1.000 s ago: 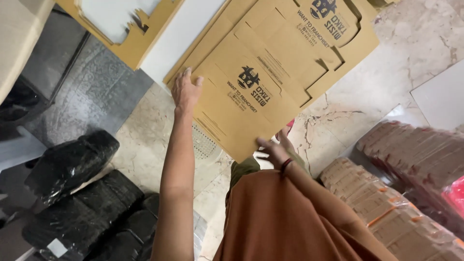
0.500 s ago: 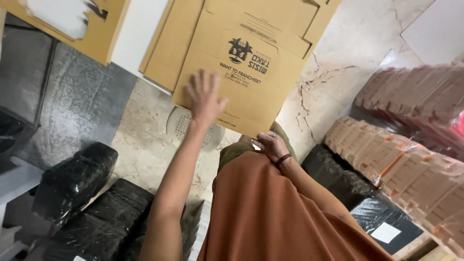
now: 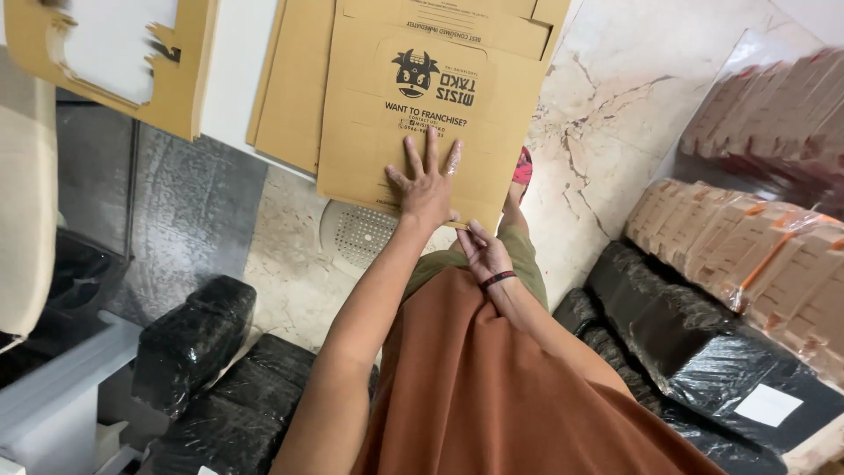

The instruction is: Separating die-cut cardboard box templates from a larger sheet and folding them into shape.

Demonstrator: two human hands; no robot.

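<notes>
Pressing flat against a printed flat cardboard box blank (image 3: 422,114), the left hand (image 3: 426,180) is spreading its fingers open on the near part of the sheet, gripping nothing, only bearing down. The right hand (image 3: 483,253) is pinching the blank's near edge, its grip closed loosely on that edge as far as the head view shows. The blank is lying on top of a stack of similar brown sheets (image 3: 294,88), reaching out over the marble floor (image 3: 607,132).

Judging from this, the top sheet could be sliding off the stack if the palm is pushing while the pinch stays light, since smooth kraft board offers little friction. The thin edge could also be creasing under the pinch.

The board is looking matte, stiff and tan, with die-cut flaps. A round perforated floor drain (image 3: 356,233) is sitting just below it. Glossy black wrapped bundles (image 3: 193,339) are lying at both sides, crinkled and shiny, and plastic-wrapped stacks of folded cartons (image 3: 738,255) are resting at the right.
</notes>
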